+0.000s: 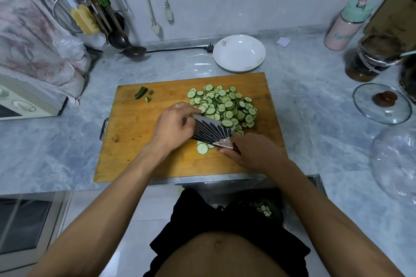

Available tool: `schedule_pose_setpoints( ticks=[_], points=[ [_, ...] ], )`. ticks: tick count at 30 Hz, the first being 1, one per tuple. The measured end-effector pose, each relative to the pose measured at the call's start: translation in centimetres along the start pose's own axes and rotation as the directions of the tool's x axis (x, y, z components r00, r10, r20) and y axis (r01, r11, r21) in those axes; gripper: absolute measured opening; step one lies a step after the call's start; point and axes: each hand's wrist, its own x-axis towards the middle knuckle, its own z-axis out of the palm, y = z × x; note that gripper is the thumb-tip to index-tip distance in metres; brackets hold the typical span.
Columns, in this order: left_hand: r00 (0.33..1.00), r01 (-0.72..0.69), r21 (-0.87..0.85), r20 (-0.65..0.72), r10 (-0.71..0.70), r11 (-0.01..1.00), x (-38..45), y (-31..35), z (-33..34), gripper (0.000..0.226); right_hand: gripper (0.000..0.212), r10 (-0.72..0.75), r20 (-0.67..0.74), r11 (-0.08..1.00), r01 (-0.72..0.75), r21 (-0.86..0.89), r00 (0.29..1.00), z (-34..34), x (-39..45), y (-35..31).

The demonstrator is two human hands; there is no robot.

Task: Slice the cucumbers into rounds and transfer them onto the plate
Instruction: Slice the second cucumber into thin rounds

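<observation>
Matt wooden cutting board (139, 141), glossy white plate (239, 53), glass lid (369, 108)

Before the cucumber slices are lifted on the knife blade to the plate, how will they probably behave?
The cucumber slices are thin, loose rounds in an overlapping heap, so they will probably slide apart, not move as one. Their cut faces look moist, so some may stick to the knife blade or slip off if it tilts. The few lying apart near the right hand could be missed.

Non-task items on the marble counter (315, 105): glass lid (382, 103) at 3 o'clock; dark jar (371, 58) and pastel bottle (347, 23) at 2 o'clock; ladle (132, 49) at 11 o'clock; cloth-covered appliance (29, 56) at 10 o'clock.
</observation>
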Motion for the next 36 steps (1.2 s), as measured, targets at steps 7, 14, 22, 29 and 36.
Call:
schedule_pose_setpoints(
  ticks=[7,14,22,29,36],
  points=[
    [0.865,-0.144,0.037,0.49,0.108,0.989,1.7,2.2,1.4,0.04,0.053,-0.086,-0.001,0.992,0.086,-0.09,0.996,-0.2,-0.1,-0.3],
    [0.916,-0.004,0.143,0.396,-0.054,0.99,2.9,1.4,2.8,0.043,0.051,-0.077,0.006,0.997,0.077,-0.025,0.997,-0.2,-0.6,-0.3],
    [0.943,0.046,-0.124,-0.322,-0.084,0.991,-2.0,0.9,-0.4,0.032,0.052,0.15,0.007,0.778,-0.123,0.616,0.989,0.4,-2.5,0.9],
    [0.858,0.439,-0.074,-0.261,-0.442,0.895,-7.3,-4.5,2.0,0.038,0.056,0.134,0.43,0.139,-0.446,0.884,0.893,1.3,-1.8,-1.9],
    [0.819,0.57,0.065,-0.116,-0.561,0.819,-7.3,-6.5,3.9,0.054,0.059,0.128,0.446,0.154,-0.462,0.873,0.886,2.3,-0.7,-2.2]
  ],
)
